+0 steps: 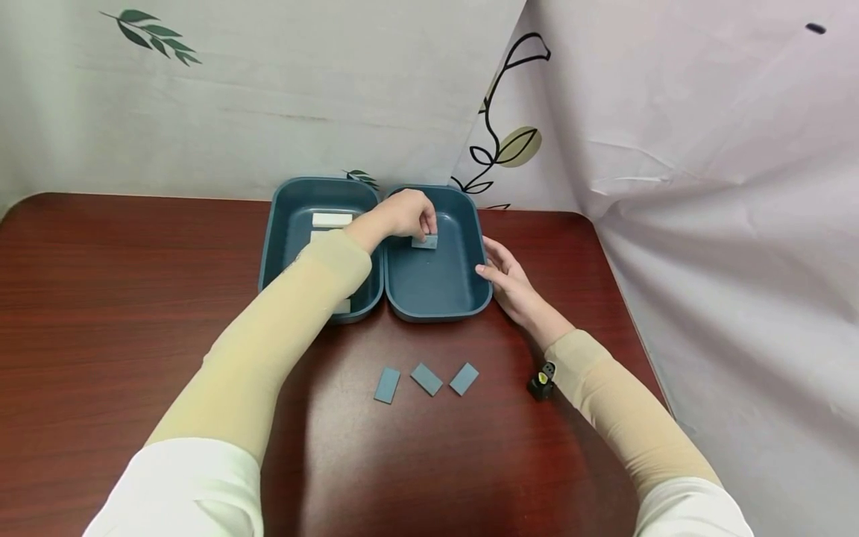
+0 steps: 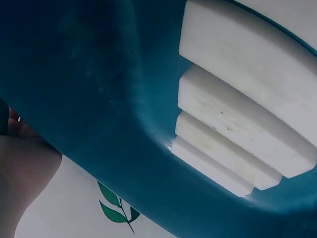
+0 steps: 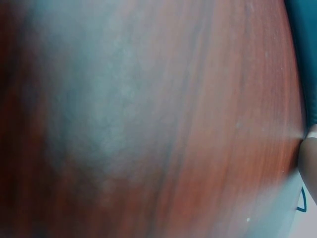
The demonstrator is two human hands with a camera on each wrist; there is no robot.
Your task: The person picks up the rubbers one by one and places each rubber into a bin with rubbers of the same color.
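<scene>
My left hand [image 1: 406, 212] reaches into the right blue tray [image 1: 439, 298] and pinches a small grey-blue tile [image 1: 425, 242] low over its floor. My right hand [image 1: 513, 287] holds the right tray's outer side, thumb over the rim and fingers along the wall. Three more grey-blue tiles lie on the table in front: a left tile [image 1: 387, 385], a middle tile [image 1: 426, 379] and a right tile [image 1: 464, 379]. In the left wrist view, part of the left hand [image 2: 32, 163] shows beyond the tray wall.
The left blue tray [image 1: 268, 253] stands against the right one and holds several white blocks [image 2: 237, 104], partly hidden by my left arm. Both trays sit at the back of the red-brown table [image 1: 134, 313], near a white patterned cloth [image 1: 268, 97]. A small black object [image 1: 540, 384] is at my right wrist.
</scene>
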